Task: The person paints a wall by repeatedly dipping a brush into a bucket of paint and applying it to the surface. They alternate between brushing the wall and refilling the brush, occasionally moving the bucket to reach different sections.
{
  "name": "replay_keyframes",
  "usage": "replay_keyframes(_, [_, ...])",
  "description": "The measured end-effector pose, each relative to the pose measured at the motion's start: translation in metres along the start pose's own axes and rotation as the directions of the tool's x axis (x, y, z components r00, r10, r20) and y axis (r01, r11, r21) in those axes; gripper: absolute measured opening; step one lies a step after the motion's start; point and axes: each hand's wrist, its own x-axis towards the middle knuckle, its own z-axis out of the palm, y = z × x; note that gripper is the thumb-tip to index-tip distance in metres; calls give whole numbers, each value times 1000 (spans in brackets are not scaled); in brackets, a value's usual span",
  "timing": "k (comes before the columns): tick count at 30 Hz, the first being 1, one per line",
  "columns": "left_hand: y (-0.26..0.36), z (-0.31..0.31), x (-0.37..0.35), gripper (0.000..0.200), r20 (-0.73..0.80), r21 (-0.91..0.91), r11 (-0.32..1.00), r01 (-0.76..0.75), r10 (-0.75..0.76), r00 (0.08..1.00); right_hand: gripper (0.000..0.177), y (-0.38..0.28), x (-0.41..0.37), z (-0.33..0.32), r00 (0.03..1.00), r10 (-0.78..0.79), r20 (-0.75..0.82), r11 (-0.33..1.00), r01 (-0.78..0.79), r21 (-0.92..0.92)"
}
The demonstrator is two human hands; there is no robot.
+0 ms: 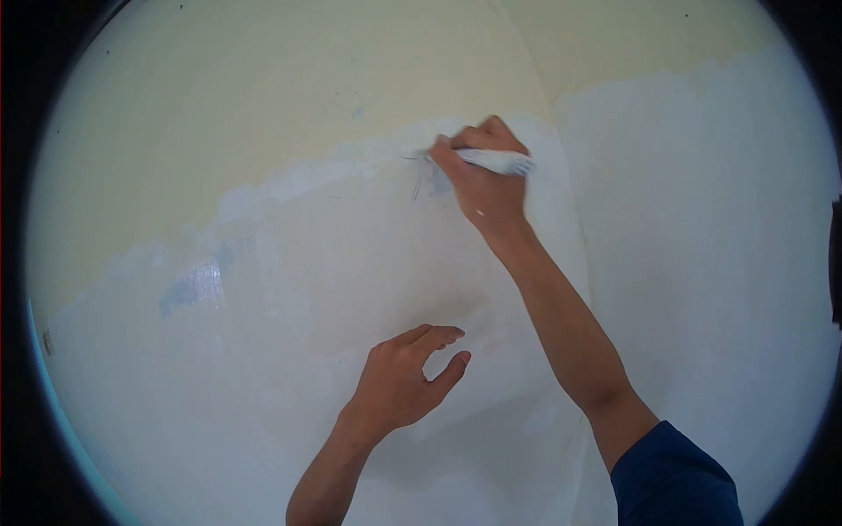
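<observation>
My right hand [491,197] is raised to the wall and pinches a white-handled tool [495,160], held much like a pen. Its thick end, with greyish stripes, points right over the hand. The other end is at the wall by my fingertips, too blurred and covered to make out. Thin dark lines and a small bluish patch [438,181] lie on the wall beside these fingers. Lower and to the left, my left hand [399,377] holds nothing. Its thumb and fingers are apart, in front of the white part of the wall [289,377].
Pale yellow covers the upper wall [263,96], with an uneven white border below it. A shiny blue-grey patch [197,285] shows at left. To the right, a corner line separates the adjoining wall [702,219]. A dark object [836,263] touches the right edge.
</observation>
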Motion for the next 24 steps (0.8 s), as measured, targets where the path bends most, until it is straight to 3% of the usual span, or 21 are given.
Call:
replay_keyframes(2, [2,4,-2,21,-20,7,1000,-24,25,1000,19,-2,-1,15,997,69,40,998,-68,-6])
replay_keyframes(3, [3,4,-4,21,-28,9,999,-32,33,999,17,-3,-23,14,999,40,34,994,-43,97])
replay_keyframes(6, [9,-3,-16,22,41,45,999,7,-9,999,16,-50,-79,-26,954,208,218,976,-216,12])
replay_keyframes(9, [18,-15,-20,21,91,75,996,44,-50,995,15,-53,-68,-38,968,212,135,972,-223,72])
replay_keyframes(11, [13,-13,-6,22,62,63,998,11,-14,998,15,-26,-20,-22,999,-26,48,999,27,-30])
replay_keyframes(13, [16,-10,-3,22,38,41,999,-11,9,999,14,-20,-4,-7,998,-55,2,998,55,-21])
replay_keyframes(15, [21,-5,-3,22,29,11,1000,-4,4,1000,11,-14,-9,9,988,153,1,981,-152,123])
replay_keyframes(17, [17,1,-4,22,48,31,999,-6,5,999,12,-24,-57,-11,995,3,101,1000,-6,29])
replay_keyframes(19, [20,2,-9,22,76,50,999,13,-16,997,13,-51,-94,-48,939,198,282,980,-186,-71])
replay_keyframes(24, [28,2,-1,22,87,57,998,3,-8,996,11,-29,-27,-54,997,75,25,997,-76,24])
